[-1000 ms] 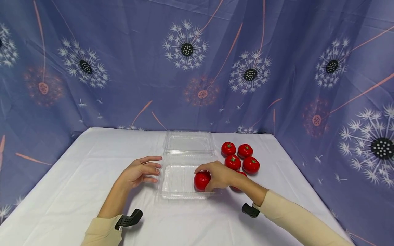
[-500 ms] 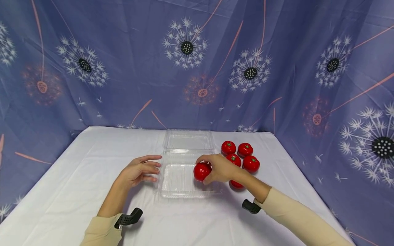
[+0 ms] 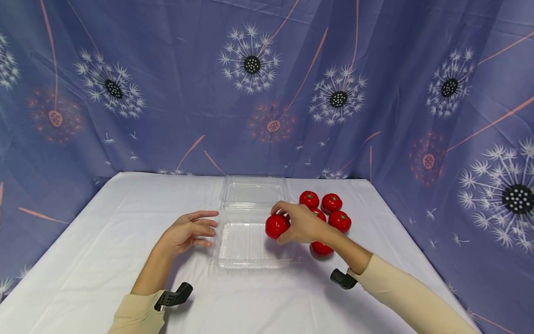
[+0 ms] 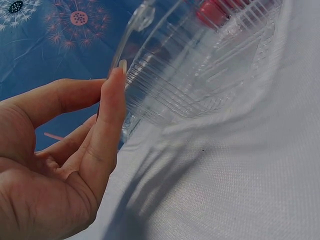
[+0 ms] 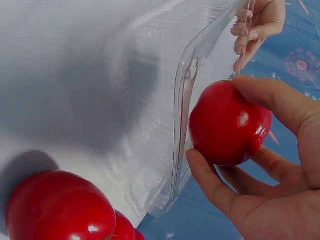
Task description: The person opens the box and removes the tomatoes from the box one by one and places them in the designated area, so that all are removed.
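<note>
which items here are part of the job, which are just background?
In play:
- held tomato, gripped by right hand
- clear clamshell box, left hand at its left edge
- loose tomatoes right of the box

Background:
- white tablecloth
- dandelion-print backdrop

Bright even light, soft shadows, blurred wrist close-ups

In the head view, the right hand (image 3: 302,225) hides most of one tomato (image 3: 319,214) at its 2 o'clock. In the right wrist view, the picture's bottom edge cuts off the near tomato (image 5: 57,207) and the palm. Through the clear box (image 4: 200,65), a red shape is too blurred to identify.
</note>
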The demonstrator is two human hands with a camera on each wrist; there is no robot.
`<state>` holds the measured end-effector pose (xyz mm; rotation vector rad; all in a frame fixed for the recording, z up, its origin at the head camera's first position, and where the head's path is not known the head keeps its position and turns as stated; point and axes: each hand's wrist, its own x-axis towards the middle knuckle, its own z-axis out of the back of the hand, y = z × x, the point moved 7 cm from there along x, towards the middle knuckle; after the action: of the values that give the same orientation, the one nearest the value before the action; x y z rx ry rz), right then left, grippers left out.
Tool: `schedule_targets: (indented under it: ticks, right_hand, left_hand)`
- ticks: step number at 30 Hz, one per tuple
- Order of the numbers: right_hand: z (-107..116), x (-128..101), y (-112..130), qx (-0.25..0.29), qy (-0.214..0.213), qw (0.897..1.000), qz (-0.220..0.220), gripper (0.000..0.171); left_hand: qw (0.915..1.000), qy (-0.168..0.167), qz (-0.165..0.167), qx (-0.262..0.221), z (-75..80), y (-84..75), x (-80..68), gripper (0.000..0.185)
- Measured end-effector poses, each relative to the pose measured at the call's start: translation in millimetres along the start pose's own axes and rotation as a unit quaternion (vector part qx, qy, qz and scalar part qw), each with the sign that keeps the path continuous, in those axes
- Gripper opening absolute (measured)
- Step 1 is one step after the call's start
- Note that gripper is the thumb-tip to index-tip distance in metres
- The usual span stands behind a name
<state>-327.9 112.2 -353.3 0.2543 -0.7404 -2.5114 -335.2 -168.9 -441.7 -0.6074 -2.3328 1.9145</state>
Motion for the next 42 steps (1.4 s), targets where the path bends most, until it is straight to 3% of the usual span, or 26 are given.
schedule_targets:
  ticks: [19,28,42]
  right_hand:
    - [9.9,-5.4,0.4,0.005,-0.014,1.0,0.02,0.069]
    - [13.8,-7.3,-6.2,-0.018,-0.031,0.999,0.001,0.069]
    - [20.5,-8.3,-14.6,0.002,-0.031,0.999,-0.033,0.067]
  left_hand:
    - [1.0,-0.001,0.001,0.001,0.4,-0.3,0.0,0.069]
    - [1.0,0.007,-0.003,-0.001,0.1,-1.1,-1.8,0.067]
    - [1.0,-0.002,0.002,0.001,2.1,-0.1,-0.3,0.069]
